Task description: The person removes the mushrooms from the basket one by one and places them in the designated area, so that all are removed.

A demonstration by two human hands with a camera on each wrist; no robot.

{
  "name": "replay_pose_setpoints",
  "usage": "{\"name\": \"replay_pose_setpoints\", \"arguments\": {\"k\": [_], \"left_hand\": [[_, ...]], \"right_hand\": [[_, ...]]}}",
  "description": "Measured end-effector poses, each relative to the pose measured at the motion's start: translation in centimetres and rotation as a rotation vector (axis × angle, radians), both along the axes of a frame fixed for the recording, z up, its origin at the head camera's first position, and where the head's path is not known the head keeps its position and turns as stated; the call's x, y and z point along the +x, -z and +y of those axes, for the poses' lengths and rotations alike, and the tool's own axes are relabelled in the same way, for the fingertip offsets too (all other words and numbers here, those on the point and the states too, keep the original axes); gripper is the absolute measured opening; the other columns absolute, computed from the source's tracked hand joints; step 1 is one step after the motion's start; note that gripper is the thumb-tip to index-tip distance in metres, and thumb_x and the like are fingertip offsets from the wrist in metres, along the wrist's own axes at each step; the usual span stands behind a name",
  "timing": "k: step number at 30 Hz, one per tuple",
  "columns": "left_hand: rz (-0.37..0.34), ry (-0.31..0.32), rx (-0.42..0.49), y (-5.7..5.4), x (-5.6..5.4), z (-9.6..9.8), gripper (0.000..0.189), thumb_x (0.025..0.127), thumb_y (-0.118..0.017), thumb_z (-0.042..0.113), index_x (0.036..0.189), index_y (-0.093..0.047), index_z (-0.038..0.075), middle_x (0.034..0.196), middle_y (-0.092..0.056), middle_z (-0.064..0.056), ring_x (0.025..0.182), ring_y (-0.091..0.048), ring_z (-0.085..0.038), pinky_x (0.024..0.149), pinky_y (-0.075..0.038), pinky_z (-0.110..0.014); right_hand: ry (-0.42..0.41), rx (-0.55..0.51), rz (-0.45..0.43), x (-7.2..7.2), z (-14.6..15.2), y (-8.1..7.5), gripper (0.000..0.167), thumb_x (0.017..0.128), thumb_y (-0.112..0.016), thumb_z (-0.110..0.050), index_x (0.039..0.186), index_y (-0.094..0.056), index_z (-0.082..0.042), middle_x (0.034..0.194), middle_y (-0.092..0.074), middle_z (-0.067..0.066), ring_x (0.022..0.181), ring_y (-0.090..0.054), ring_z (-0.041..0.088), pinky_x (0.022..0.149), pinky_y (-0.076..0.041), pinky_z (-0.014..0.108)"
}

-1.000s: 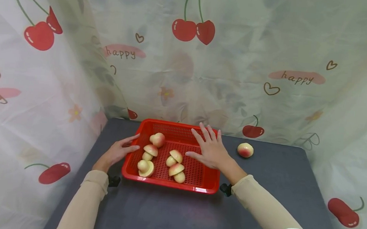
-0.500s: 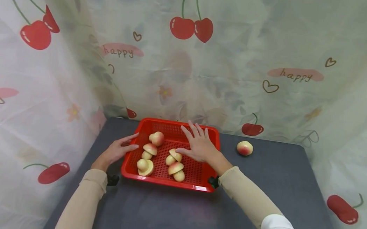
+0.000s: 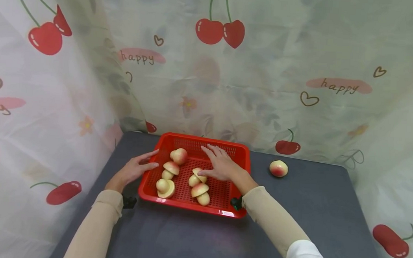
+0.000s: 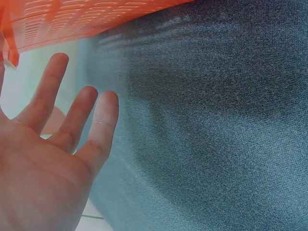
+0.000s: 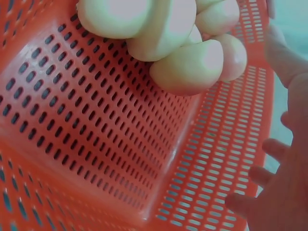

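Observation:
A red perforated plastic basket (image 3: pixel 191 209) stands on the dark table, with several cream-and-red toy mushrooms (image 3: pixel 200 190) lying in its left and middle parts. Beside the basket's left rim is my left hand (image 3: pixel 134 170), thumb and forefinger reaching toward the rim; its other fingers (image 4: pixel 103 120) stretch below the basket's wall in the left wrist view. My right hand (image 3: pixel 222 165) hovers over the right half of the basket, fingers spread and holding nothing. The thumb overlaps the nearest mushroom in the head view. Mushrooms (image 5: pixel 187 70) cluster away from the fingers in the right wrist view.
A round cream-and-red piece (image 3: pixel 278 169) lies on the dark table (image 3: pixel 311 206), right of the basket. A curtain (image 3: pixel 266 81) printed with cherries hangs behind and along both sides. Black wrist straps (image 3: pixel 236 202) show on the arms.
My right hand has moved left over the basket, from near its right rim toward the middle mushrooms, and its fingers lie lower. My left hand stays at the left rim; the mushrooms have not moved.

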State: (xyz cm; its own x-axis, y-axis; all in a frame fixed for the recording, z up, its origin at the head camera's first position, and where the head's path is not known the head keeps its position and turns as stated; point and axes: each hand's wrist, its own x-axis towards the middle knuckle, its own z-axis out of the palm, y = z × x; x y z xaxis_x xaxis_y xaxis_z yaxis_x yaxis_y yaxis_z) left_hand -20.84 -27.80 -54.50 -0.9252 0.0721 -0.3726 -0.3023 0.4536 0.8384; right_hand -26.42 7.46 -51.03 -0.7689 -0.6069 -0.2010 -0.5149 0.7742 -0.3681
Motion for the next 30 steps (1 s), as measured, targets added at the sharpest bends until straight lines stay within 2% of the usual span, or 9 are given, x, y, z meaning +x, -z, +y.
{"name": "replay_pose_setpoints", "arguments": {"k": [5,10,13,17,25,30], "left_hand": [[-0.013,-0.019,0.01,0.2,0.1,0.0,0.069,0.095,-0.07,0.044,0.156,-0.04,0.039,0.159,-0.043,-0.017,0.132,-0.059,-0.036,0.103,-0.056,-0.048],[-0.027,-0.023,0.04,0.2,0.3,0.1,0.069,0.096,-0.07,0.042,0.157,-0.038,0.037,0.159,-0.044,-0.017,0.13,-0.061,-0.035,0.102,-0.057,-0.047],[-0.024,-0.023,0.043,0.2,0.3,0.1,0.069,0.096,-0.069,0.043,0.157,-0.038,0.037,0.159,-0.044,-0.018,0.13,-0.061,-0.036,0.102,-0.057,-0.048],[-0.025,-0.025,0.03,0.2,0.5,0.0,0.068,0.096,-0.069,0.044,0.157,-0.038,0.038,0.158,-0.045,-0.018,0.129,-0.062,-0.035,0.103,-0.056,-0.05],[-0.033,-0.028,0.028,0.6,0.3,0.2,0.066,0.095,-0.07,0.044,0.155,-0.041,0.041,0.157,-0.047,-0.016,0.128,-0.063,-0.033,0.101,-0.058,-0.046],[-0.028,-0.038,0.016,0.4,0.0,0.1,0.066,0.095,-0.07,0.046,0.155,-0.041,0.042,0.157,-0.048,-0.015,0.13,-0.061,-0.034,0.104,-0.055,-0.05]], "right_hand": [[-0.008,-0.08,-0.139,-0.3,-0.3,0.4,0.101,0.09,-0.069,-0.06,0.166,-0.011,-0.027,0.17,-0.02,0.01,0.156,-0.02,0.041,0.127,-0.023,0.06],[-0.012,-0.135,-0.249,-0.6,-0.8,1.1,0.096,0.091,-0.073,-0.051,0.165,-0.016,-0.027,0.169,-0.026,0.009,0.158,-0.022,0.035,0.128,-0.017,0.059],[-0.01,-0.147,-0.278,-0.7,-1.0,1.7,0.093,0.091,-0.075,-0.047,0.164,-0.021,-0.028,0.168,-0.03,0.007,0.157,-0.027,0.03,0.129,-0.022,0.054],[-0.027,-0.174,-0.308,-0.7,-1.3,2.2,0.09,0.089,-0.078,-0.042,0.162,-0.028,-0.022,0.165,-0.036,0.008,0.154,-0.033,0.03,0.126,-0.03,0.051],[-0.025,-0.185,-0.352,-0.8,-1.3,2.9,0.089,0.09,-0.079,-0.036,0.162,-0.03,-0.018,0.165,-0.035,0.011,0.153,-0.033,0.03,0.126,-0.03,0.051],[-0.021,-0.219,-0.399,-1.0,-1.6,3.3,0.086,0.09,-0.078,-0.035,0.161,-0.032,-0.017,0.163,-0.037,0.01,0.15,-0.036,0.029,0.125,-0.031,0.052]]}}
